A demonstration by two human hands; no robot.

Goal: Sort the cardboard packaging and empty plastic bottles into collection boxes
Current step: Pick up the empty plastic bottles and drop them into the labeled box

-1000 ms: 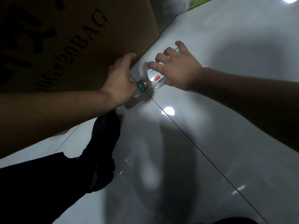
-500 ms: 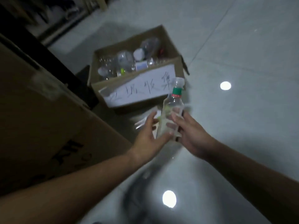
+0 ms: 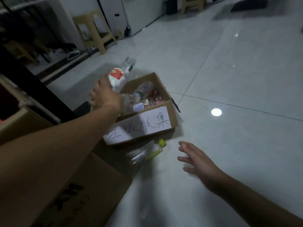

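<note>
My left hand [image 3: 105, 95] is shut on a clear plastic bottle [image 3: 120, 74] with a red and white label, held tilted over the back left corner of a cardboard collection box [image 3: 157, 117]. The box has a white handwritten label on its front and holds several empty clear bottles [image 3: 141, 95]. My right hand [image 3: 195, 158] hovers open above the floor to the right of the box, holding nothing. A clear bottle with a yellow cap [image 3: 147, 153] lies on the floor just in front of the box.
A large brown cardboard box [image 3: 78, 194] stands close at the lower left. A dark table leg [image 3: 32, 86] rises on the left. Beige plastic stools [image 3: 95, 30] and a white cabinet [image 3: 136, 13] stand at the back. Grey tiled floor [image 3: 229, 79] spreads to the right.
The bottle, held by both hands half a second ago, is now in my left hand alone and higher over the box. My right hand let go and dropped away to the right.
</note>
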